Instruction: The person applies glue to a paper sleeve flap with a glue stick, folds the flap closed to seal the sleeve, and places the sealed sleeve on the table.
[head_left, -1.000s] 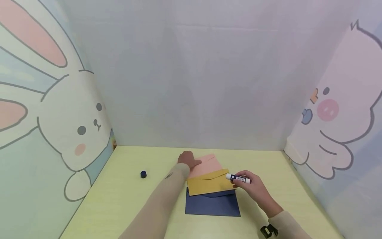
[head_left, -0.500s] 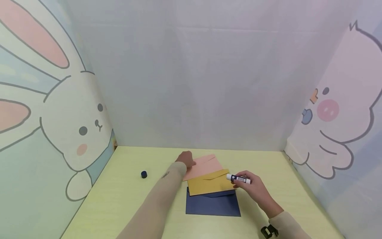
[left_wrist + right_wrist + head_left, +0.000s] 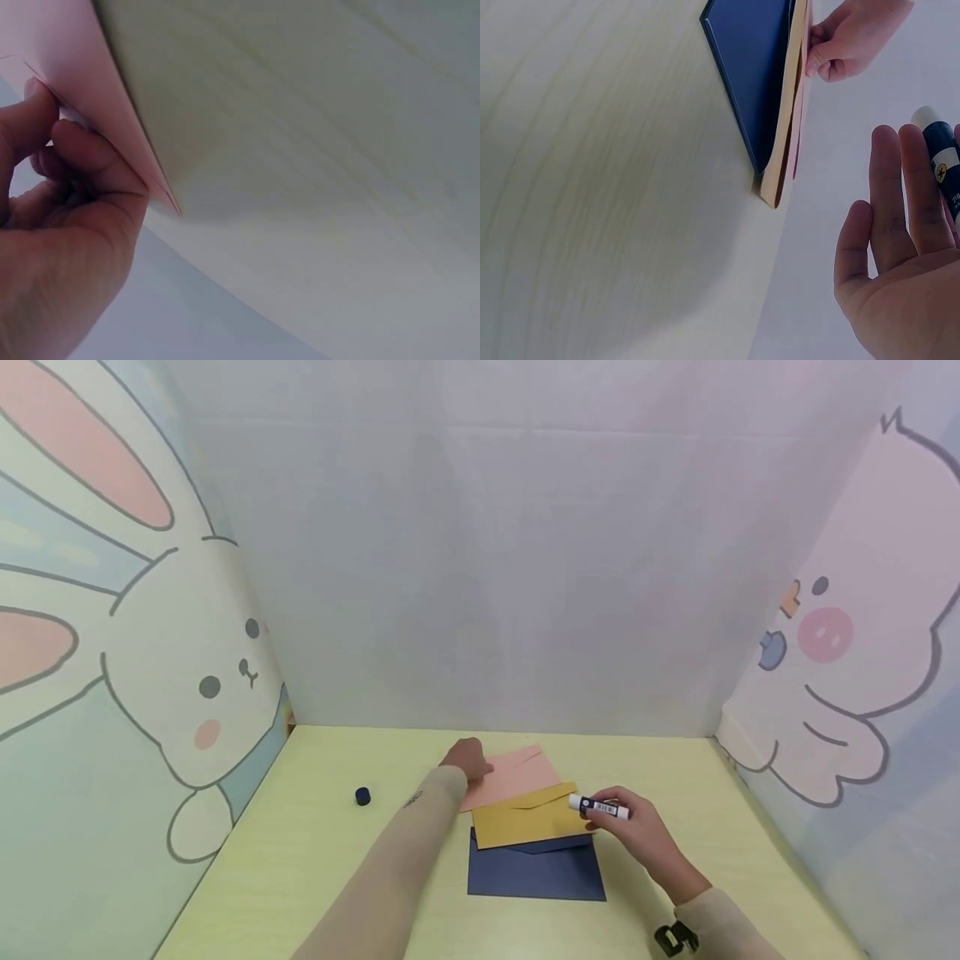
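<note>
"Blue envelope (image 3: 536, 875), yellow envelope (image 3: 525, 827), pink envelope (image 3: 513, 781): I have all three laid out on the table (image 3: 262, 852), one beyond another."

"So how far along are you?"

"Partway, I'd judge. The stick (image 3: 597, 807) in my fingers is uncapped, and the envelopes are in line. The cap (image 3: 363, 796) is off by itself to the left, so putting it back is left to do. Whether any flap has glue on it, I can't tell; the folds are too small from up here."

"Where does everything sit, starting close to you?"

"The blue one is closest, with neither hand on it. Beyond that, the near edge of the yellow one lies over the far part of the blue."

"And your right hand (image 3: 637, 833)?"

"Just beside the yellow one's right end. I'm gripping the stick there, its white end pointing left, over the corner of the paper. From my right wrist you can see other fingers stretched out straight, away from the stick."

"Your left hand (image 3: 465, 757)?"

"That's the farther one. My arm reaches past the left ends of the other envelopes, and I'm pinching the pink one by its left edge, finger and thumb on the paper. The pink is farthest of the three."
</note>
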Available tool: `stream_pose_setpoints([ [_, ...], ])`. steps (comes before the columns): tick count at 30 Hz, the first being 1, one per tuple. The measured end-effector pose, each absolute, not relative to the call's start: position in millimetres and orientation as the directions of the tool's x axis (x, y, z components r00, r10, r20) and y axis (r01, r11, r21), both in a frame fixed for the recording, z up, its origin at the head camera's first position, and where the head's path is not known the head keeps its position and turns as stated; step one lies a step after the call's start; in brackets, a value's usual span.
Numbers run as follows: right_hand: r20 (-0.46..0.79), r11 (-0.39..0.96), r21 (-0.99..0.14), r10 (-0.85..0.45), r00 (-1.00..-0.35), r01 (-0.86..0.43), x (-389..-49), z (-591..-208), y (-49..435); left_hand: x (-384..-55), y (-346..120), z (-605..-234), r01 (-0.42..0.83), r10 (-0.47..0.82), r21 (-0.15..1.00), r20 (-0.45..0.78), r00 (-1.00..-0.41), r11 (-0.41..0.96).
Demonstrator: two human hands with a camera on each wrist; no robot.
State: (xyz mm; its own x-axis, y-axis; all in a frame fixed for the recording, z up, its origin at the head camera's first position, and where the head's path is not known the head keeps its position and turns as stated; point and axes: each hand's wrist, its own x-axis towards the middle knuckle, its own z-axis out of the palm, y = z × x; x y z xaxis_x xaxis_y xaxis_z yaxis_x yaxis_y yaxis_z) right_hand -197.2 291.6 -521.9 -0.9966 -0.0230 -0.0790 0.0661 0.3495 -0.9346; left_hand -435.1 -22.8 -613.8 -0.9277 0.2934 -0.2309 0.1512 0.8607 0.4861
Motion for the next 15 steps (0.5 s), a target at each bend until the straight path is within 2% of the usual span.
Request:
stream_pose_setpoints([
  [8, -0.076, 0.372, -0.926, -0.010, -0.997, 0.067, -200, -524, 297, -404, -12, -568, 0.000, 0.224, 0.604, -0.295, -0.929, 0.797],
  [12, -0.079, 0.350, -0.934, -0.009, -0.997, 0.071, -198, -526, 298, -395, -1, -571, 0.023, 0.193, 0.576, -0.237, -0.952, 0.817],
  [15, -0.086, 0.342, -0.937, -0.015, -0.996, 0.075, -196, -526, 298, -390, 7, -577, 0.060, 0.162, 0.507, -0.160, -0.974, 0.860],
])
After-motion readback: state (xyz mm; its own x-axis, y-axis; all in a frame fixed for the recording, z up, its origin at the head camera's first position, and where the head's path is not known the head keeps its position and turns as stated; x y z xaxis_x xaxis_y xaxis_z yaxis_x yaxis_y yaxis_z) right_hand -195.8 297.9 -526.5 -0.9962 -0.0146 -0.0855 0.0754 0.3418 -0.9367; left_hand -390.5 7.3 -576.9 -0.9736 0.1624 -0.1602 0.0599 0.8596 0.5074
